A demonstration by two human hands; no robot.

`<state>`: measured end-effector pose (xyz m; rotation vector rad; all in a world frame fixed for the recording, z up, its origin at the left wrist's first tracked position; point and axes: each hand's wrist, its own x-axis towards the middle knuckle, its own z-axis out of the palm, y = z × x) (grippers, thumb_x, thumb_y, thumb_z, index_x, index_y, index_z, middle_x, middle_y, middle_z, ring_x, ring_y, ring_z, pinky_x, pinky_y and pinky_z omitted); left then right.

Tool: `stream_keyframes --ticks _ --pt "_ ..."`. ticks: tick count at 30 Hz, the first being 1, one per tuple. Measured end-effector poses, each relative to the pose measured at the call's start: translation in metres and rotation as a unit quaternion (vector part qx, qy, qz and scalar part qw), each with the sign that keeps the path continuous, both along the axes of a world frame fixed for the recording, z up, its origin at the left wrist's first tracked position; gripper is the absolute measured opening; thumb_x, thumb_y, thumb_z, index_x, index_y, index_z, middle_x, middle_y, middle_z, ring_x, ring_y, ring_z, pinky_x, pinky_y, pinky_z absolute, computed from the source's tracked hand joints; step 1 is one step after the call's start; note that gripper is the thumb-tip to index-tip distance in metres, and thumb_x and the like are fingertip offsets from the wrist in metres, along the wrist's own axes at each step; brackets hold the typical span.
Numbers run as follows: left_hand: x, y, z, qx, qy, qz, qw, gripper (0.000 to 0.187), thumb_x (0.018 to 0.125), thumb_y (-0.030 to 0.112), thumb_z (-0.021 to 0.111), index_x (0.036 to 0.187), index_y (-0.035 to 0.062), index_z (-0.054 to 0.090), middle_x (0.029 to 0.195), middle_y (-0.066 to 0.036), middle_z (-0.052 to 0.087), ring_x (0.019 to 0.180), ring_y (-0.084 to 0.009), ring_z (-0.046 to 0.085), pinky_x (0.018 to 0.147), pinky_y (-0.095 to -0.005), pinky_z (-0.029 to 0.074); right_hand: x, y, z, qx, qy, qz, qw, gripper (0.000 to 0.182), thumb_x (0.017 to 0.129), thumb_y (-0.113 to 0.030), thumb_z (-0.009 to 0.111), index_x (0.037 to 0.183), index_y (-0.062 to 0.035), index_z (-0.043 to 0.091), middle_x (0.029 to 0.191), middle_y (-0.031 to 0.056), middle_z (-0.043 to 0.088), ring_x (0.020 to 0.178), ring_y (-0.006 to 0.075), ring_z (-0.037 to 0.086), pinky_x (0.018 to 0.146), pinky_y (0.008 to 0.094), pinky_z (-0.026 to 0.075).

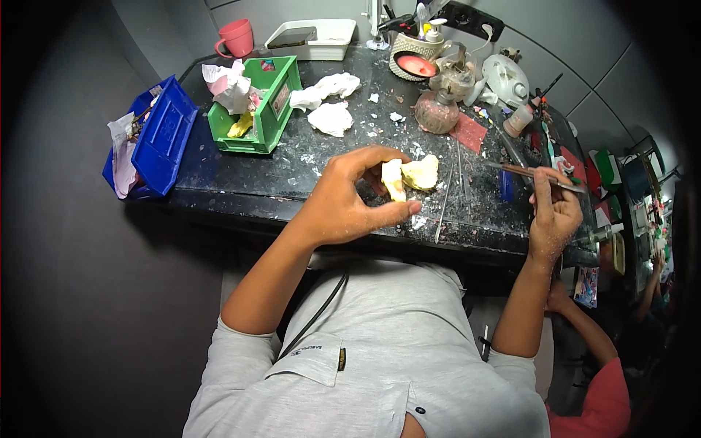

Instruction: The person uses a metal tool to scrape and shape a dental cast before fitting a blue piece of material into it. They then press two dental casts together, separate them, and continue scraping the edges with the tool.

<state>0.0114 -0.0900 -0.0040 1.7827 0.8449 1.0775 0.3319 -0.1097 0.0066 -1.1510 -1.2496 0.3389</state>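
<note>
Over the front edge of the dark workbench, my left hand is closed on a pale yellow plaster piece, thumb below and fingers curled behind it. A second pale yellow lump sits right beside it, overlapping it in this view. Farther right, my right hand grips a slim knife-like tool with a brown handle, its thin metal tip pointing left. Between my hands, thin metal instruments lie on the bench among white crumbs.
A green bin and a blue bin hold scraps at left. Crumpled white tissue lies mid-bench, near a glass burner. Behind stand a pink mug and white tray. Another person's arm is at lower right.
</note>
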Motion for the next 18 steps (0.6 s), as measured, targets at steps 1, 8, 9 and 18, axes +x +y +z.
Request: stream_keyframes --ticks 1,8,9,18 --pt "0.0 -0.006 0.007 0.003 -0.006 -0.01 1.0 0.057 0.073 0.019 0.09 0.121 -0.0017 0.065 0.106 -0.01 0.069 0.098 -0.0166 0.065 0.091 -0.0314 0.051 0.008 0.0 -0.009 0.001 -0.006 -0.013 1.0 0.015 0.093 -0.008 0.074 0.104 0.003 0.071 0.086 0.0015 0.068 0.069 0.0033 0.054 0.06 0.0173 0.04" --pt "-0.003 -0.039 0.052 0.131 -0.016 -0.119 0.984 0.066 0.062 0.018 0.091 0.118 -0.0078 0.066 0.096 -0.016 0.07 0.088 -0.0215 0.069 0.08 -0.0316 0.053 0.025 -0.006 -0.03 0.003 -0.025 -0.057 0.998 0.013 0.095 -0.005 0.072 0.106 0.003 0.07 0.091 0.0027 0.069 0.073 0.0032 0.056 0.062 0.018 0.042" --pt "-0.002 -0.044 0.055 0.134 -0.019 -0.114 0.984 0.068 0.06 0.018 0.09 0.118 -0.0094 0.067 0.094 -0.018 0.071 0.087 -0.0229 0.069 0.079 -0.0319 0.053 0.026 -0.006 -0.031 -0.008 -0.033 -0.063 0.997 0.014 0.096 -0.005 0.071 0.106 0.0036 0.069 0.093 0.004 0.07 0.076 0.0044 0.059 0.065 0.0186 0.045" --pt "-0.002 -0.065 0.069 0.127 -0.073 -0.141 0.979 0.073 0.056 0.023 0.093 0.116 -0.0115 0.067 0.092 -0.018 0.071 0.083 -0.0233 0.07 0.075 -0.0307 0.053 0.025 -0.008 -0.034 -0.003 -0.051 -0.016 0.999 0.014 0.096 -0.003 0.07 0.108 0.0039 0.069 0.103 0.0095 0.072 0.094 0.0127 0.067 0.085 0.0255 0.052"
